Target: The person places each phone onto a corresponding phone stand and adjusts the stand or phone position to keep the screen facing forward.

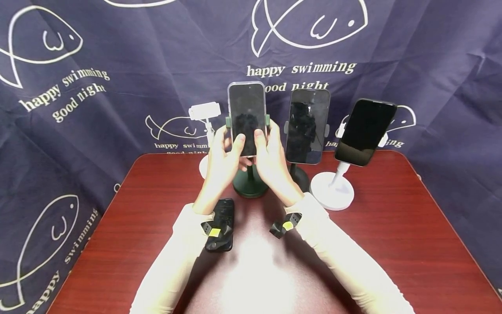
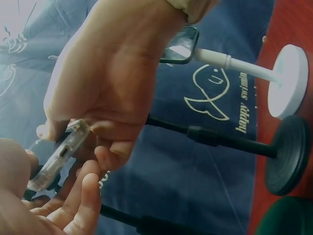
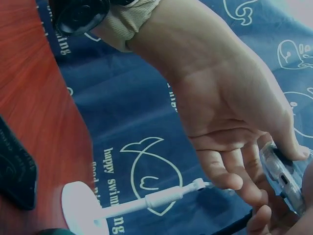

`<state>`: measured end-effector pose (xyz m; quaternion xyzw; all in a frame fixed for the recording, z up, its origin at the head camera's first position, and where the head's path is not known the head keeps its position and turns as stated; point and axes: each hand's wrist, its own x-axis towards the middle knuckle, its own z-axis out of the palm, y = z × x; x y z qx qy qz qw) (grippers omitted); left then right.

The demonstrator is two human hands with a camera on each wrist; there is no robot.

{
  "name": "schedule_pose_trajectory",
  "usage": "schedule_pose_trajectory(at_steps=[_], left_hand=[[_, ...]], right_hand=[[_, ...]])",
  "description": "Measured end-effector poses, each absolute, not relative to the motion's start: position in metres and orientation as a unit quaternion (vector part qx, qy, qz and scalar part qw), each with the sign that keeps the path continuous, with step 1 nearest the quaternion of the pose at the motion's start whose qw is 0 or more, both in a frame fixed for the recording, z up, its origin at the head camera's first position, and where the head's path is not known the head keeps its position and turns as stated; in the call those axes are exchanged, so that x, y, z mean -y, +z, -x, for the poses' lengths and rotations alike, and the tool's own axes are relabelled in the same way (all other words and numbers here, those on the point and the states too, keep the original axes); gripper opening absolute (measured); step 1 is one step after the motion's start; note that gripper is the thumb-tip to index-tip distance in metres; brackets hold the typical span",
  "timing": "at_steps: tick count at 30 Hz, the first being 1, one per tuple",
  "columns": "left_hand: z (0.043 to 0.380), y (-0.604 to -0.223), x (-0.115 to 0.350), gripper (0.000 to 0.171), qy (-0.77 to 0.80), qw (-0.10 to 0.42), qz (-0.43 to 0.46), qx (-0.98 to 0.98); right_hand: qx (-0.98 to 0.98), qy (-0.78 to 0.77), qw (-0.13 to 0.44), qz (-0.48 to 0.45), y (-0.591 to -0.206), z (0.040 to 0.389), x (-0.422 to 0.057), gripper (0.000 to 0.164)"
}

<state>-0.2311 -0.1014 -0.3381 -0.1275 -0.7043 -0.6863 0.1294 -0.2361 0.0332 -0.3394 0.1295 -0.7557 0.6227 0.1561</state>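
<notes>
A phone in a clear case stands upright in the green clamp of a green phone stand. My left hand grips its lower left side, thumb on the screen and fingers behind. On the lower right side, my right hand grips it the same way. The left wrist view shows the case's bottom edge and its port between both hands. Seen from the right wrist, the phone is also between the thumbs and curled fingers. Part of the green clamp is hidden behind the phone.
Right of the hands, one phone sits in a black stand and another tilts in a white stand. A white stand with a bare clamp is on the left. A black phone lies under my left wrist on the red table.
</notes>
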Motion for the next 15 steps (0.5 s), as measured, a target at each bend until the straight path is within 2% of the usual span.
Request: schedule_pose_trajectory(at_steps=[11,15], left_hand=[[0.218,-0.359,0.108,0.049,-0.666,0.114,0.132,0.726],[0.214,-0.364,0.11,0.05,-0.644,0.109,0.138,0.745]], right_hand=[[0.76,0.624,0.102,-0.148,-0.357,0.225,-0.036,0.048],[0.764,0.619,0.106,-0.149,-0.363,0.221,-0.035,0.058]])
